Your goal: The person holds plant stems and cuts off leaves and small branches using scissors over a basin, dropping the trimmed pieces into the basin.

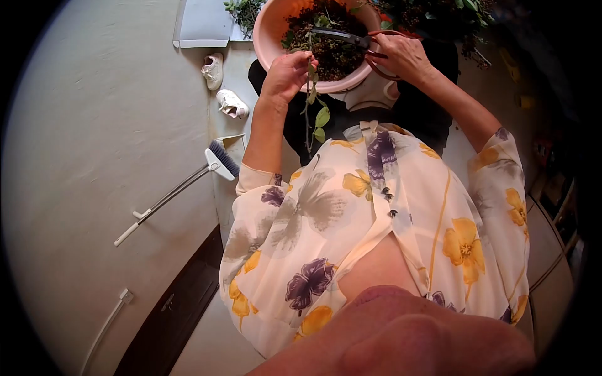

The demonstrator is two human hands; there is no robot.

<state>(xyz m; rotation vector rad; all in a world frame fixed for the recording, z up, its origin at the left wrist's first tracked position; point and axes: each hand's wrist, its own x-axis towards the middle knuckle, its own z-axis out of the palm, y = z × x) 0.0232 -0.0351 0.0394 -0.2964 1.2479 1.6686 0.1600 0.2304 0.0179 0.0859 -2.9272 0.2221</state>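
My left hand (290, 76) pinches a thin green stem (308, 113) whose leaves hang down below my fingers. My right hand (404, 57) is wrapped round the reddish handles of a pair of scissors (342, 36). Their dark blades point left, over the basin and near the upper part of the stem. Under both hands lies a pink basin (269, 37) holding dark reddish-brown clusters (335, 59) and bits of green leaf. The fingertips of my left hand are partly hidden.
Leafy branches with dark berries (439, 19) lie at the top right, and more greenery (246, 14) at the top left beside a pale board (204, 25). White shoes (232, 104), a broom (219, 161) and a dustpan (234, 145) are on the left.
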